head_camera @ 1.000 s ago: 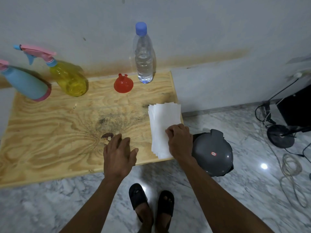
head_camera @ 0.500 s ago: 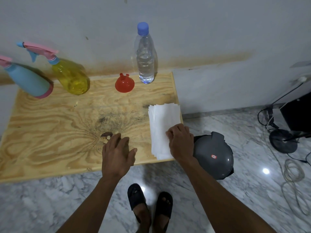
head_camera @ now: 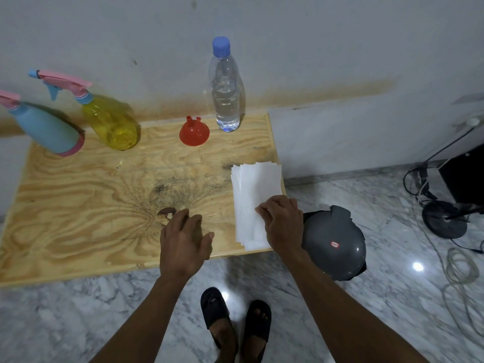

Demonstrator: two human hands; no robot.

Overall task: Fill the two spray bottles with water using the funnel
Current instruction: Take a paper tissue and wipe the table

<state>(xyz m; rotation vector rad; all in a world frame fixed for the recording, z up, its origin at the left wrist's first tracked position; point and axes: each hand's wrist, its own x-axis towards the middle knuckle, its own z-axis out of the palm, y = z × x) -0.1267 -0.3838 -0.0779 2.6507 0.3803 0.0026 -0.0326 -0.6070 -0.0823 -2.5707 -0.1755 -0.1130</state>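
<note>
**Almost nothing has moved: filling not yet begun**

Across the last second the scene has barely changed. The left hand (head_camera: 184,239) still lies flat on the plywood tabletop (head_camera: 78,205) near its front edge, fingers straight and slightly spread, holding nothing. The right hand (head_camera: 281,222) has stayed on the near end of the stack of white paper sheets (head_camera: 252,189), its fingers bent down onto the top sheet; whether it pinches a sheet or only presses on it cannot be told from this view. The small shift in framing looks like head movement, not hand movement.

Every task thing sits untouched, well beyond both hands, along the back of the tabletop by the wall. The red funnel (head_camera: 194,132) rests mouth-down, spout up, ahead of the left hand. Just to its right stands the clear water bottle (head_camera: 225,93), blue cap on, water visible inside. Far to the left of the left hand stand the yellow spray bottle (head_camera: 110,121) and, beyond it, the blue spray bottle (head_camera: 45,127), both with their pink trigger heads screwed on.

Judging by this, the task is at its start: the trigger heads must come off, the funnel must be turned over and seated, and the water bottle uncapped. The paper seems to be kept ready for spills.
</note>
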